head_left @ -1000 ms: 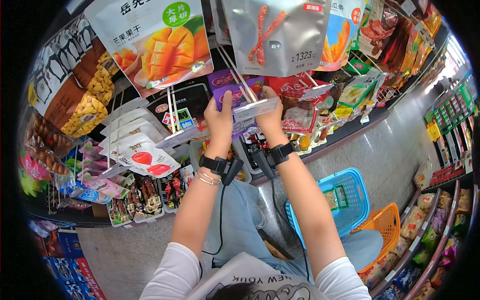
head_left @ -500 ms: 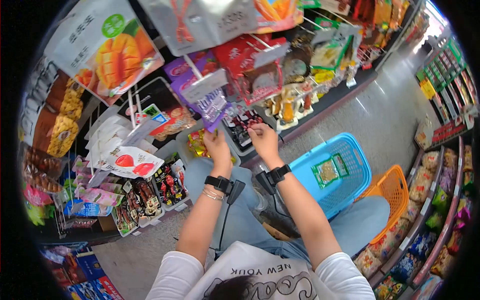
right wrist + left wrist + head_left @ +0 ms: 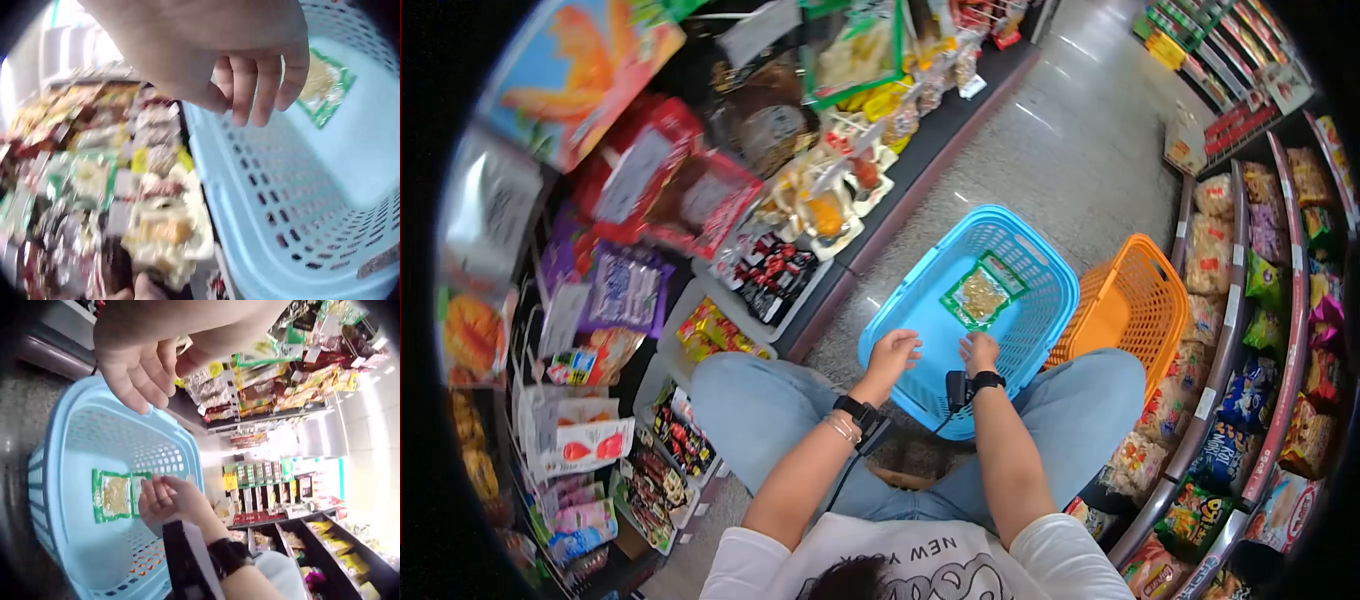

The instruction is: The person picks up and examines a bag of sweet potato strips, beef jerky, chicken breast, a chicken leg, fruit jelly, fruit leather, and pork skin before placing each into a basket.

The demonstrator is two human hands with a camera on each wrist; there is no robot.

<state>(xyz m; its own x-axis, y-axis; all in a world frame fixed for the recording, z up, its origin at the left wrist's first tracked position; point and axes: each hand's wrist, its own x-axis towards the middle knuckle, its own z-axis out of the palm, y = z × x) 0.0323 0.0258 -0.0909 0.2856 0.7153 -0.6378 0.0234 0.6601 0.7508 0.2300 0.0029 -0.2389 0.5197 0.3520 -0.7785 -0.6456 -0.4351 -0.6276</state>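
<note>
A blue basket [image 3: 916, 300] stands on the floor in front of me, and a green-edged snack packet [image 3: 984, 291] lies flat on its bottom. My left hand [image 3: 891, 360] hangs over the basket's near left rim, fingers loosely bent and holding nothing. Close to it, my right hand [image 3: 979, 353] is over the near part of the basket, also with nothing in its loosely curled fingers. From the left wrist, the left hand [image 3: 140, 365] shows above the basket's edge. The right wrist view has the right hand [image 3: 253, 65] above the basket, with the packet behind its fingertips.
An orange basket [image 3: 1122, 300] stands right of the blue one, beside my knee. Hanging snack bags, including a purple packet [image 3: 625, 285], and trays of small packets [image 3: 718, 330] line the left shelf. Curved shelves of bagged snacks [image 3: 1210, 255] run along the right. Grey floor [image 3: 1040, 130] stretches ahead.
Both hands have left the purple packet on its hook, dropped lower and moved right to the blue basket. The head view has turned right; the purple packet hangs by the shelf.
</note>
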